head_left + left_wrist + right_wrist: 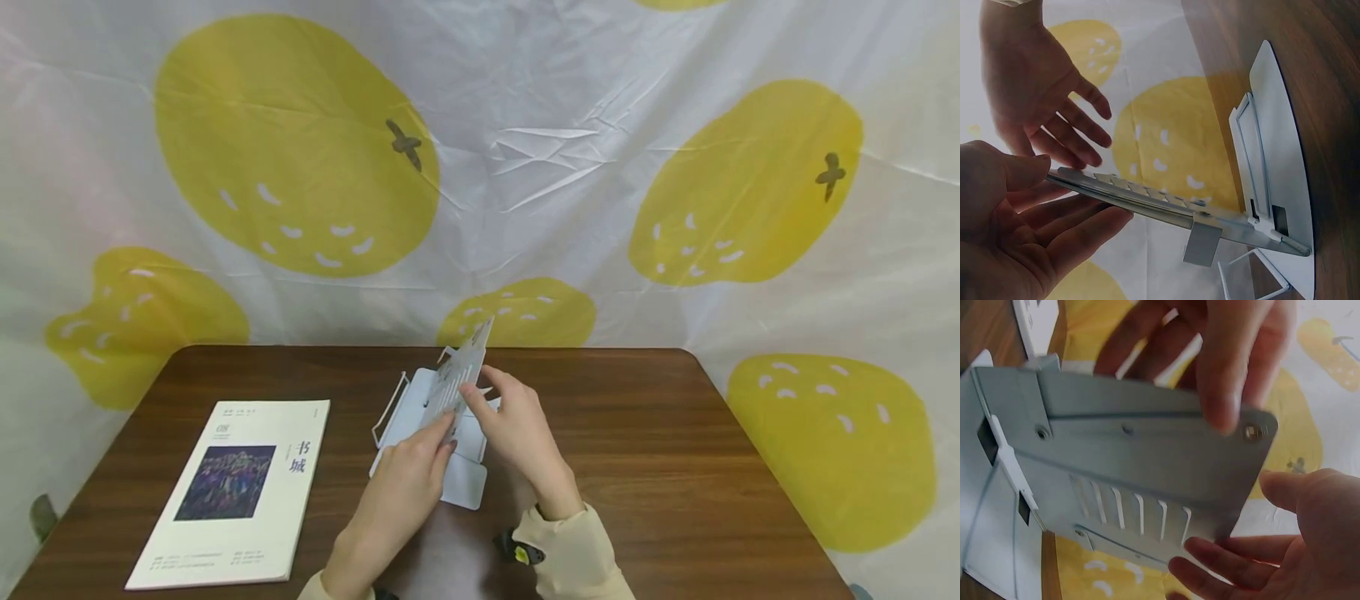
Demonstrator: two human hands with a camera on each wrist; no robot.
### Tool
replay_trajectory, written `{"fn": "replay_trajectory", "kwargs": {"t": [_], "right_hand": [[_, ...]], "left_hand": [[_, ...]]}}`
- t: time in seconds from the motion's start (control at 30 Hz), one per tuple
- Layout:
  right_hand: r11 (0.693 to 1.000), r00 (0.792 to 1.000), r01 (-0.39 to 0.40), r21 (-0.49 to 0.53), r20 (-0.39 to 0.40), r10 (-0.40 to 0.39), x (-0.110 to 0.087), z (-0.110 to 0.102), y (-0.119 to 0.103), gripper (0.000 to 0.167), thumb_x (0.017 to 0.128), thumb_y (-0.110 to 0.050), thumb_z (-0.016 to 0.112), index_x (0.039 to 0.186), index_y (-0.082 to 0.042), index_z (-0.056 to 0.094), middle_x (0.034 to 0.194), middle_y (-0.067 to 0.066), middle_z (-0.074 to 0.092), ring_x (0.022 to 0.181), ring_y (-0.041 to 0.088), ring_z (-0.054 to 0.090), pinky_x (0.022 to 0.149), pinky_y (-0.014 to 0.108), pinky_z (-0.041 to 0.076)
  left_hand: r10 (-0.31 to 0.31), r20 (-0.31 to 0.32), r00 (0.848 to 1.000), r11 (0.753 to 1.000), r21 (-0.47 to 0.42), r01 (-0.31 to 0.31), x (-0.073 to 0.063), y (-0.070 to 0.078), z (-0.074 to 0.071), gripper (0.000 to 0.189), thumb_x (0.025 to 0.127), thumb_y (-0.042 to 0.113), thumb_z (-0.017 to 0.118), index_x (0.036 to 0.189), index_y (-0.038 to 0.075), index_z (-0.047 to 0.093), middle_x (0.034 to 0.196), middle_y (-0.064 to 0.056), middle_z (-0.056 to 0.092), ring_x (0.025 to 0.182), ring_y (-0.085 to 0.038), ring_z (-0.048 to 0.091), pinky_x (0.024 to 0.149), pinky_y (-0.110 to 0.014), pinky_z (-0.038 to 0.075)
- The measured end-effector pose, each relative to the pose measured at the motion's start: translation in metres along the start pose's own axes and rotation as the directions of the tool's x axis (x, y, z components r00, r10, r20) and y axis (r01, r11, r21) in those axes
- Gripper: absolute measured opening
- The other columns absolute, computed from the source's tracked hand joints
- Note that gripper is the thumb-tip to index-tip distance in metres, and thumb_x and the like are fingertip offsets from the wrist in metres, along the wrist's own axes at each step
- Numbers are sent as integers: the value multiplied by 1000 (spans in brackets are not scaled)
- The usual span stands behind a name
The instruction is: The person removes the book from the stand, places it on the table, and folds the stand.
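A pale metal book stand (pixel 465 485) sits on the table, its slotted panel (pixel 1147 465) tilted up from the base. My left hand (pixel 405 475) pinches the panel's free end, thumb on one face and fingers on the other, as the left wrist view shows. On the opposite side is my right hand (pixel 521 425), its fingers spread and loosely bent. In the right wrist view, fingertips (pixel 1200 547) of that hand meet the panel's lower edge, while its thumb stands off near the corner. Wire arms (pixel 1259 156) stick out from the stand near the hinge.
Left of the stand lies a white magazine (pixel 243 542) with a dark picture on its cover. The brown wooden table (pixel 675 467) ends at the back against a white curtain (pixel 540 208) printed with yellow fruit. A black band (pixel 517 550) is on my right wrist.
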State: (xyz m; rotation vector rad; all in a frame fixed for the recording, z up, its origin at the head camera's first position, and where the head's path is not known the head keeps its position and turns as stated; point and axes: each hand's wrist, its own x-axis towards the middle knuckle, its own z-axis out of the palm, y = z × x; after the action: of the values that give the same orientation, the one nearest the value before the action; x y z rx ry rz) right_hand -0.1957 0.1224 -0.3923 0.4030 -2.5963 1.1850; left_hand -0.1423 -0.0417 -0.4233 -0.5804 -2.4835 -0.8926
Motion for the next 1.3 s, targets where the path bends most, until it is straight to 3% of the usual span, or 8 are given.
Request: {"fn": "replay_trajectory", "kwargs": {"t": [0.3, 0.5, 0.73, 1.0, 1.3], "right_hand": [[999, 999, -29, 32, -22, 30, -9, 3, -1, 44, 93, -29, 63, 130, -6, 60, 108, 9, 65, 92, 21, 62, 71, 37, 52], [996, 996, -69, 51, -52, 71, -13, 2, 4, 42, 89, -22, 64, 128, -6, 63, 103, 6, 66, 78, 16, 60, 69, 34, 51], [989, 990, -120, 91, -70, 126, -19, -1, 10, 45, 87, -16, 65, 129, -2, 61, 104, 5, 66, 82, 15, 65, 72, 36, 53], [984, 984, -139, 114, -95, 150, -22, -1, 17, 45, 85, -14, 65, 127, 1, 61, 100, 8, 69, 79, 14, 68, 68, 34, 54], [975, 977, -170, 143, -106, 185, -26, 0, 24, 46, 83, -9, 64, 127, 3, 61, 98, 9, 71, 81, 19, 70, 70, 37, 55]], "left_hand": [[41, -19, 999, 999, 12, -41, 0, 2, 5, 38, 91, 8, 68, 128, 4, 62, 119, -11, 68, 96, -29, 69, 73, -45, 56], [41, 8, 999, 999, -6, -41, 0, 4, 8, 36, 91, 10, 68, 126, 3, 64, 120, -11, 67, 104, -28, 66, 81, -43, 55], [26, 48, 999, 1000, -16, -25, -1, 7, 12, 34, 90, 13, 71, 123, 6, 66, 116, -9, 69, 100, -28, 67, 77, -44, 55], [37, 72, 997, 999, -26, -35, -2, 5, 14, 33, 89, 14, 72, 120, 6, 67, 112, -10, 69, 98, -26, 68, 75, -43, 55], [83, 171, 982, 994, -88, -69, -2, -1, 12, 32, 92, 15, 69, 122, 5, 66, 120, -8, 67, 111, -25, 63, 91, -41, 51]]}}
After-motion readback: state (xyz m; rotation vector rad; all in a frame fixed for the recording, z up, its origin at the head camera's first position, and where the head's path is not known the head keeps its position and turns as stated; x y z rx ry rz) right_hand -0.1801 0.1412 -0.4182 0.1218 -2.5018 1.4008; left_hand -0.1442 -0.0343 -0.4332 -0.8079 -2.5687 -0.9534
